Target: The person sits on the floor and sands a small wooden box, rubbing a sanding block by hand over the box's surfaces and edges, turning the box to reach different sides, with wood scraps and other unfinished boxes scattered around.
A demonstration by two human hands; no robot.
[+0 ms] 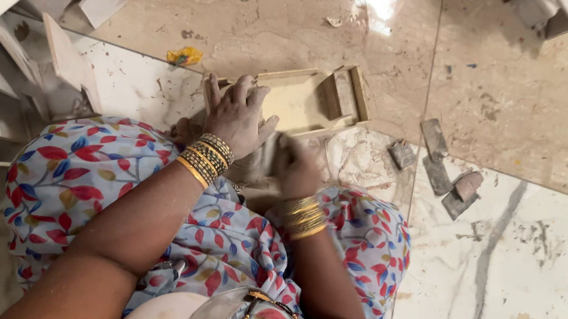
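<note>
Pale rectangular wooden mould frame (306,100) lies on the polished marble floor (525,103), just beyond our knees. Our left hand (237,118) rests on its near left edge, fingers spread and pressing flat. Our right hand (295,168), blurred, sits just below the frame; we cannot tell its grip. Grey stone fragments (447,172) lie right of the frame.

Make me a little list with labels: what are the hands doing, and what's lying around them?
left hand: flat on the wooden frame
right hand: blurred, pressed on something grey below the frame; grip unclear
wrists: gold bangles
lap: flowered cloth
floor right: small grey blocks
floor left: pile of pale slabs
near frame: yellow scrap
</note>
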